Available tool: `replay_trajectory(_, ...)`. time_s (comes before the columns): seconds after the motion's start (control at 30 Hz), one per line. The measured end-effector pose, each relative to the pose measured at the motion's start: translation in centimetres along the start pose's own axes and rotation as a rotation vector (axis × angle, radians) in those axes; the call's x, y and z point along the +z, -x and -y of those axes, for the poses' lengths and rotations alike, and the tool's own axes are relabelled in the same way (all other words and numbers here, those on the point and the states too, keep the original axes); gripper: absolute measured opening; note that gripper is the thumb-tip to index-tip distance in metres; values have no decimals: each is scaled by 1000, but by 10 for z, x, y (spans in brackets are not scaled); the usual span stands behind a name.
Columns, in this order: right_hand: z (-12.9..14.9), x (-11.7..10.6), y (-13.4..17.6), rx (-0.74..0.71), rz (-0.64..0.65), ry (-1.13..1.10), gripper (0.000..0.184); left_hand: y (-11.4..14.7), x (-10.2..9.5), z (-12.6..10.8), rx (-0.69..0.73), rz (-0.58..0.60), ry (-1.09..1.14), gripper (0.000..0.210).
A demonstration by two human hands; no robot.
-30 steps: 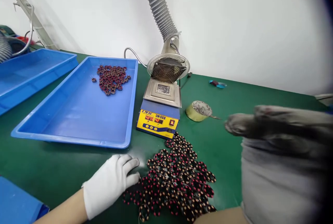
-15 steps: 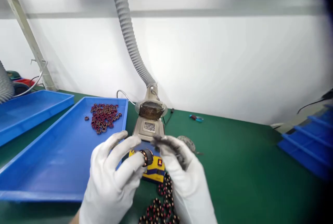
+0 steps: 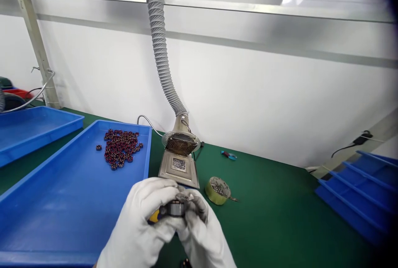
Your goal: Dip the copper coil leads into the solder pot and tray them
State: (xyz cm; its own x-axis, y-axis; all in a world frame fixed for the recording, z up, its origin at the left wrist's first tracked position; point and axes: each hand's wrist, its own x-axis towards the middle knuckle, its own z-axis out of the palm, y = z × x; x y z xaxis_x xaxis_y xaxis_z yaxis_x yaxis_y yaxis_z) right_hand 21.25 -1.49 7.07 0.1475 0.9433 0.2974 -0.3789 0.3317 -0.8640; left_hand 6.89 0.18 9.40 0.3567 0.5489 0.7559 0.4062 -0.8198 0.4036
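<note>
A small black ring-shaped coil [image 3: 175, 208], with copper-coloured spots along its upper rim, is held upright between my hands. My left hand [image 3: 144, 218], in a white glove, is closed around its left side with thumb and fingers. Against its right side press the bent fingers of my right hand [image 3: 199, 224], whose glove is stained dark at the fingertips. Those fingers hide part of the coil. Just behind my hands stands a metal plate heater [image 3: 178, 168] under a round fume hood [image 3: 181, 141]; a yellow bit of its casing [image 3: 154, 217] shows beside the left fingers.
A blue tray [image 3: 71, 193] on the left holds a pile of dark red coils [image 3: 121, 147]. A yellow-green tin [image 3: 216, 193] with a handle sits to the right, and blue-handled cutters [image 3: 228, 155] lie behind it. Blue stacked trays [image 3: 357, 197] stand far right.
My hands have come together, and the right fingers now press on the coil. The view has tilted up; the loose coils in front are mostly out of sight.
</note>
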Motion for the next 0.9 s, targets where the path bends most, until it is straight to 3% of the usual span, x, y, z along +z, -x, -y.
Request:
replay_trajectory(0.23,13,14,4,-233,-40,235,16,-5,-7,-6,229,-49,-255,19)
replay_trajectory(0.33,11,11,5,-141,-113,45,5,-9,-8,-14,268,-63,-319,15)
replay_trajectory(0.4,14,8,5,-50,-193,-134,8,-9,-9,-16,268,-43,-315,16)
replay_trajectory(0.47,19,6,6,-52,-257,-181,13,-9,-10,-17,258,-38,-312,15)
replay_trajectory(0.67,22,10,5,-216,-94,269,7,-5,-8,-13,256,-79,-351,18)
replay_trajectory(0.77,16,7,8,-342,-206,244,8,-6,-8,-14,251,-77,-345,17)
replay_trajectory(0.9,17,-6,8,-307,-417,91,6,-9,-9,-16,193,-68,-302,16)
